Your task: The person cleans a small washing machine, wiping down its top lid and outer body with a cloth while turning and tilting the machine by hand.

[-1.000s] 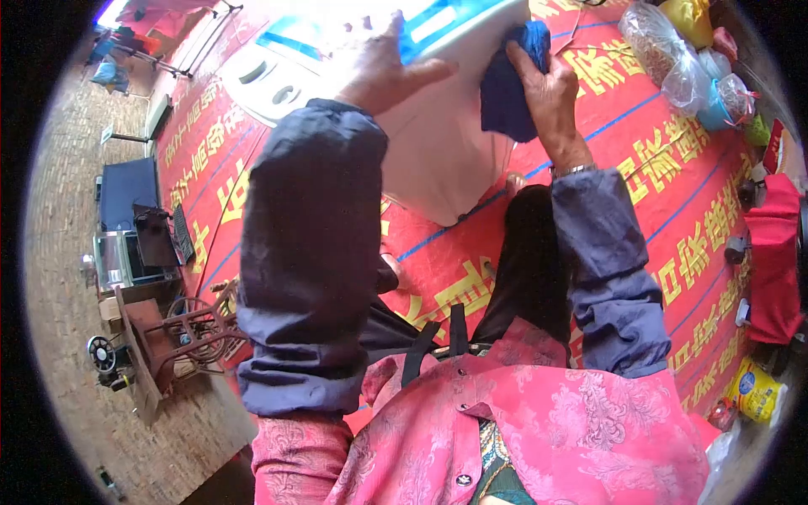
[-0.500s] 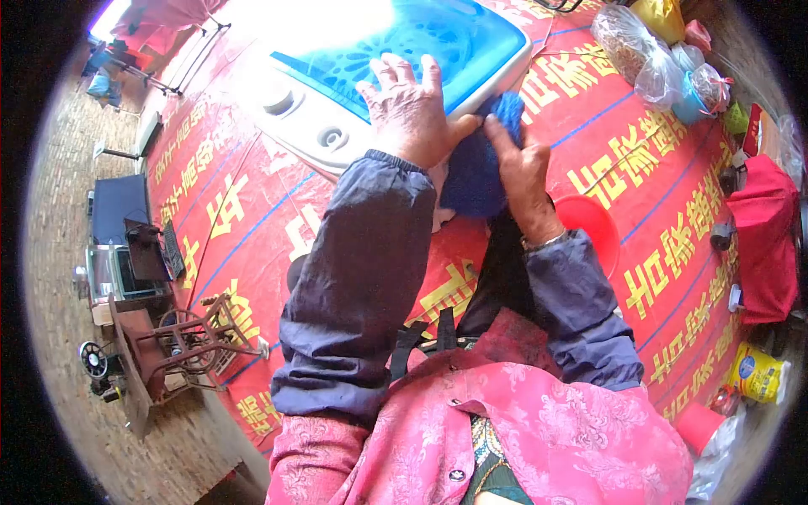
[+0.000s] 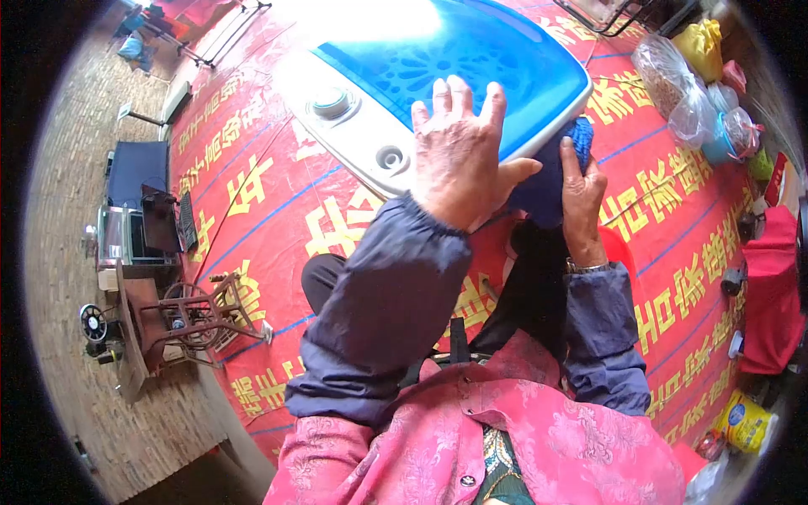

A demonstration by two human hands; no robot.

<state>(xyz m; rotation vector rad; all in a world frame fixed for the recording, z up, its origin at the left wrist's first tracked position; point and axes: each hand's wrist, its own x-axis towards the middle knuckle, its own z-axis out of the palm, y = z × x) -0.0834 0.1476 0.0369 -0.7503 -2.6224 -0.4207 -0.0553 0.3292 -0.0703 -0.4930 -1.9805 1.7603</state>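
Observation:
A small white washing machine [image 3: 349, 139] with a see-through blue lid [image 3: 505, 50] stands in front of me. Its front panel carries a round knob [image 3: 332, 103]. My left hand [image 3: 461, 156] lies with fingers spread over the lid's near edge and the panel, holding nothing. At the machine's near right side, my right hand [image 3: 583, 206] grips a dark blue cloth [image 3: 537, 192], thumb on top. Part of the cloth hangs below the rim, and its brighter, textured end shows above the thumb. The fingers behind the cloth are hidden.
A red bucket [image 3: 619, 247] is partly hidden behind my right wrist. Red sheeting with yellow characters [image 3: 278, 210] covers the floor. At left stands a treadle sewing machine base [image 3: 194, 324]. Plastic bags [image 3: 673, 84] lie at upper right, near a red-draped object [image 3: 770, 290].
The view has shifted, so the machine and both hands appear lower and further right. My right hand still holds the cloth, now less spread out. My left thumb has come away from it.

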